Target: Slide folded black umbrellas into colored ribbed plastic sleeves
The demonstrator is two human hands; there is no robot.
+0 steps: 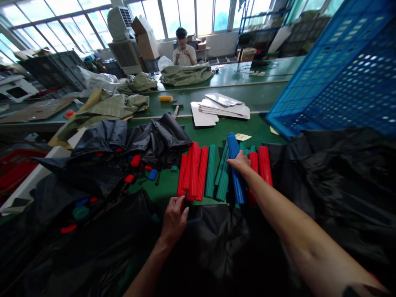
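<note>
My right hand [239,163] is closed on a blue ribbed tube [237,183], which lies over green ribbed tubes [211,171]. Close to me, my left hand [174,218] has its fingers curled at the lower end of a group of red ribbed tubes [194,171]. A bit of red shows between its thumb and fingers, apparently the end of a red tube. More red tubes [265,165] lie just right of my right hand, partly behind the forearm. Black plastic bags [216,218] spread beneath and in front of both hands.
A large blue perforated crate [334,74] stands at the right. White cards [224,108] lie on the green table [260,123] behind the tubes. Black bags [157,138] with small red and blue pieces cover the left side. A person [185,51] sits across the tables.
</note>
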